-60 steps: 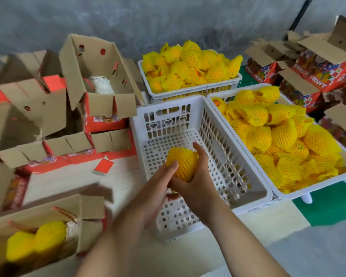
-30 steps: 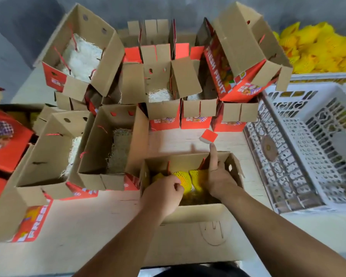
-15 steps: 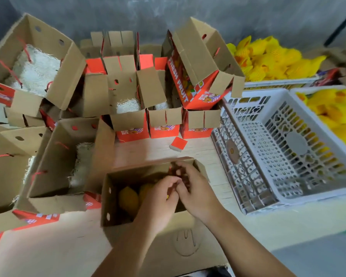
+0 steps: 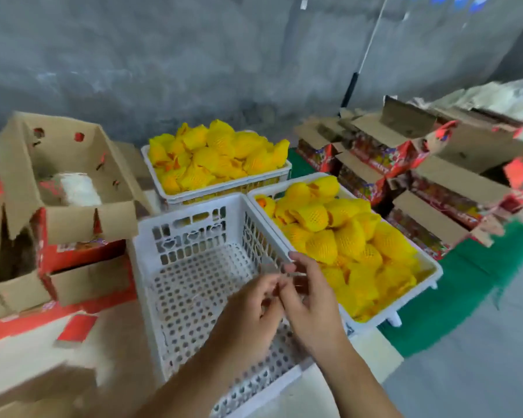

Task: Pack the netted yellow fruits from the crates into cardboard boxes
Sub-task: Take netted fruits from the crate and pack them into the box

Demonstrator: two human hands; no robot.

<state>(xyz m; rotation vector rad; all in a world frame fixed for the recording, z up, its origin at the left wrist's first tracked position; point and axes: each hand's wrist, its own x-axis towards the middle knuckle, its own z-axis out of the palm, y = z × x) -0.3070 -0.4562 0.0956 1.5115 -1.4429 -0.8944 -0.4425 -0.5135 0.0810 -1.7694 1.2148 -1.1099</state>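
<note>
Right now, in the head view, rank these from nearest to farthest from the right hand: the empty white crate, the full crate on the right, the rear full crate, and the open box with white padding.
1. Empty white crate, under the right hand.
2. Right full crate, just to its right.
3. Rear full crate, behind the empty one.
4. Open box with white padding, far left.

The netted fruit was left in the cardboard box; both the left hand (image 4: 248,309) and right hand (image 4: 311,306) were brought, holding nothing, over the white crate (image 4: 194,297).
</note>
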